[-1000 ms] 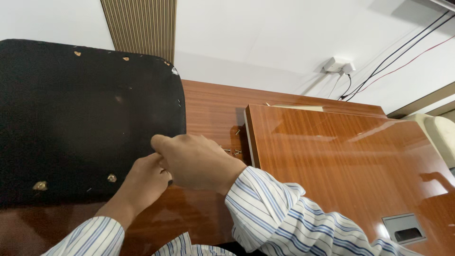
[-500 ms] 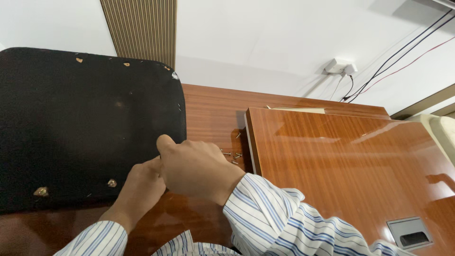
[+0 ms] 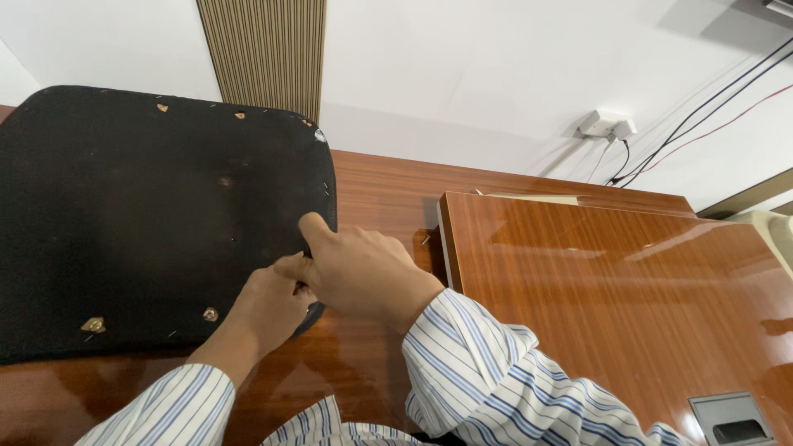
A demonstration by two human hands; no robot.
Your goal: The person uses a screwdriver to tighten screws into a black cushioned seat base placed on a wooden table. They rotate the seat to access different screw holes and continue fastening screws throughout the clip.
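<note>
Fabric-covered seat pad (image 3: 140, 223), underside up, lay flat on the glossy wooden desk (image 3: 372, 190), left of the raised wooden panel (image 3: 611, 281). Both hands met at its right edge: the right hand (image 3: 363, 277) pinched the black fabric, grip closed on it; the left hand (image 3: 268, 306) pressed just below, its grip hidden (cannot tell). The pad likely handled as a stiff, moderately light board under soft cloth, best held at its edges. Its long axis ran left to right.
</note>
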